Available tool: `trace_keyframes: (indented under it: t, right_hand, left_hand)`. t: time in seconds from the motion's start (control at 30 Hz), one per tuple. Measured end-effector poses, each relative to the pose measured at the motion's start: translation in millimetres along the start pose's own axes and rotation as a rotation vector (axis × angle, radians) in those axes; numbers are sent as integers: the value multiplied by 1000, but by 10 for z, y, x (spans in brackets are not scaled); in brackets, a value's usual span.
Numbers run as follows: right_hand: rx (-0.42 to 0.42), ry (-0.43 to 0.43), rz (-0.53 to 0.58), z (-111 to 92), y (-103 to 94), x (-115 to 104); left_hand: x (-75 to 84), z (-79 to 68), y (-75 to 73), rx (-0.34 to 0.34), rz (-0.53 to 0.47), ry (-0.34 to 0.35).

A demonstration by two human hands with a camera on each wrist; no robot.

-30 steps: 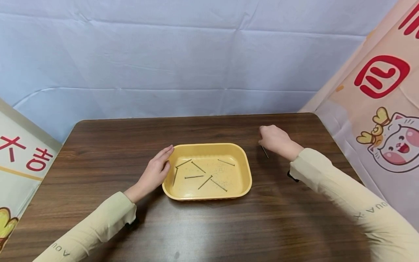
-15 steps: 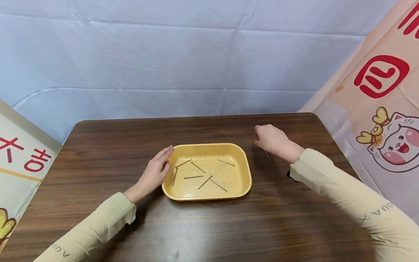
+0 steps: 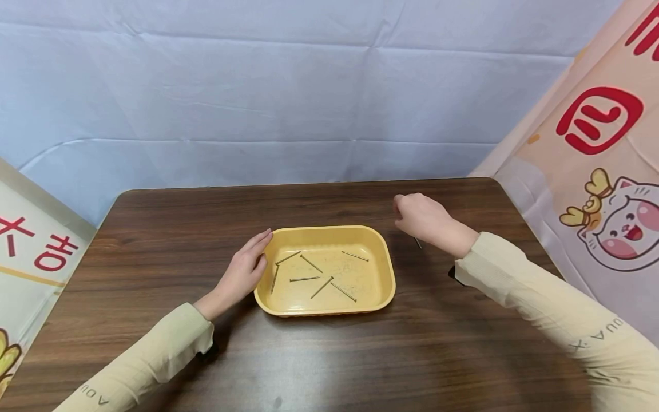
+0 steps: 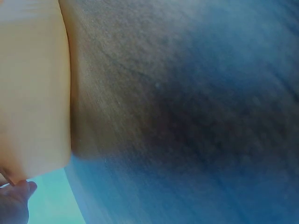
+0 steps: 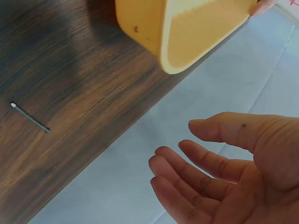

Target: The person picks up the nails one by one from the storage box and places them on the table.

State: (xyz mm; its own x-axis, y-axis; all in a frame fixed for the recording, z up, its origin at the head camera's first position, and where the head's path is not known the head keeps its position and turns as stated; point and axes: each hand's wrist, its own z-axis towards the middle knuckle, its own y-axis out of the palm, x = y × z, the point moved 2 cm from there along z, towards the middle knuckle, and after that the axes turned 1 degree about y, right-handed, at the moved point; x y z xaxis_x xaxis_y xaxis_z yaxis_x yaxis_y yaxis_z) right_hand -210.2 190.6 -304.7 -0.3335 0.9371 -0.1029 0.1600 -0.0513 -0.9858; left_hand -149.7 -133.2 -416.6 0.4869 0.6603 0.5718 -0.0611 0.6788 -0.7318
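A yellow plastic tray (image 3: 324, 313) sits on the dark wooden table, with several loose nails (image 3: 305, 278) scattered over its floor. My left hand (image 3: 246, 270) rests against the tray's left rim with its fingers extended; in the left wrist view part of that hand (image 4: 15, 203) shows at the tray's corner. To the right of the tray, my right hand (image 3: 427, 220) hovers over the table. Its fingers are loosely bent and nothing lies between them, as the right wrist view shows. One nail (image 5: 29, 116) lies on the tabletop below it, partly hidden by the hand in the head view.
The table (image 3: 329, 366) has rounded far corners and ends at a pale cloth backdrop (image 3: 288, 103). Printed banners stand on both sides, the right one (image 3: 612, 200) with a cartoon cat.
My right hand has shifted slightly left, toward the tray, while the nail under it stays on the table. The left hand, the tray and its nails keep their places.
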Motion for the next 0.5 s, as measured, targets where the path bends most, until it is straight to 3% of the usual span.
trace_keyframes:
  t: [0.5]
  right_hand:
    - [5,-37,-1,-31,-39,-183]
  left_hand:
    - [-8,7,12,15,6,13]
